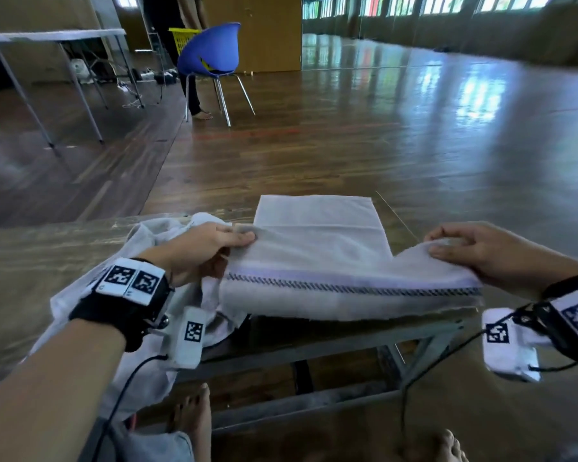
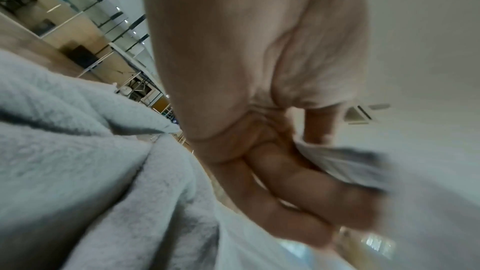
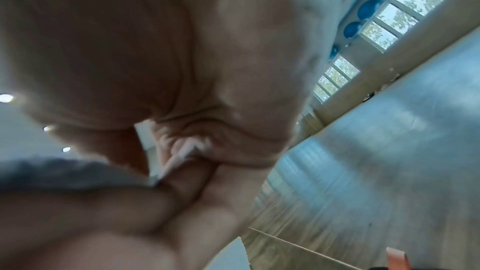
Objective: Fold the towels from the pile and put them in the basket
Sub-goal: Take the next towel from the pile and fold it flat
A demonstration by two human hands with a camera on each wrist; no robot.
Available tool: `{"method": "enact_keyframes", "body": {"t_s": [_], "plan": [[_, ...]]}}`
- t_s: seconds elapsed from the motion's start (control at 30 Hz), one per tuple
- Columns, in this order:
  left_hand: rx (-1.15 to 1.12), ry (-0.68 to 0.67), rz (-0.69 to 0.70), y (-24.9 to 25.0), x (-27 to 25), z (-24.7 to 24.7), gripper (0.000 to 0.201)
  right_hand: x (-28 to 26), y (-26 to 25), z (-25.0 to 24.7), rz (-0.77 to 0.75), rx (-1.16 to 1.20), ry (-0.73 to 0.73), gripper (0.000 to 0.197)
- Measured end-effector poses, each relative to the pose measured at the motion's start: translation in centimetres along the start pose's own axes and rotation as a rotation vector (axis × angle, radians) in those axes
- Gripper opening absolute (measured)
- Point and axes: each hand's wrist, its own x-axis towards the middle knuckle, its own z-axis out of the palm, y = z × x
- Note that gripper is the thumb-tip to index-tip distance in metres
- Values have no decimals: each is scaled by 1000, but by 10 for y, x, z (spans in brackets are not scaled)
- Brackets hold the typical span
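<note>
A white towel [image 1: 321,258] with a dark patterned stripe is stretched between my two hands over the wooden table [image 1: 30,261]; its far half lies flat on the tabletop. My left hand [image 1: 207,250] pinches the towel's left end, thumb on top. My right hand [image 1: 474,251] grips the right end, lifted off the table. In the left wrist view my left hand's fingers [image 2: 298,188] curl around the towel [image 2: 345,163]. The right wrist view shows my right hand [image 3: 182,171] pinching the towel edge [image 3: 78,174]. A pile of crumpled white towels [image 1: 121,295] lies under my left wrist, draping over the near edge.
A blue chair [image 1: 214,58] stands on the wooden floor beyond, with a yellow basket [image 1: 182,38] behind it and a person's legs beside it. A grey folding table [image 1: 47,36] is at the far left. My bare feet [image 1: 194,418] show below the table frame.
</note>
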Motion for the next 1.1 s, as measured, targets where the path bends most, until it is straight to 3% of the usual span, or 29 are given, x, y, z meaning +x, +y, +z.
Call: {"method": "enact_keyframes", "body": {"t_s": [0.1,0.23,0.3,0.5,0.63,0.77,0.87,0.93,0.97,1.03,1.1], "plan": [[155,261,108,-10,22,-2,24,23,6,10,54,-76,217,19],[511,401,182,-21,48,1,45,58,19,28,44,-303,372,33],[596,435,158,-24,62,3,43,73,27,33,75,-422,422,32],[788,391,60,-20,81,22,56,91,46,59,237,-537,279,27],[822,334,74,-20,82,29,58,96,44,70,256,-533,261,26],[798,460,188,-17,77,27,57,93,41,67,257,-544,307,31],[647,536,254,-9,69,21,53,90,34,51,172,-395,414,33],[423,528,230,0,61,15,48,84,22,39,65,-237,456,31],[302,491,206,5,56,11,47,79,16,32,15,-117,425,30],[152,368,124,12,42,3,44,66,11,22,-11,109,230,20],[166,195,-26,12,28,-3,29,49,14,15,40,44,-41,22]]}}
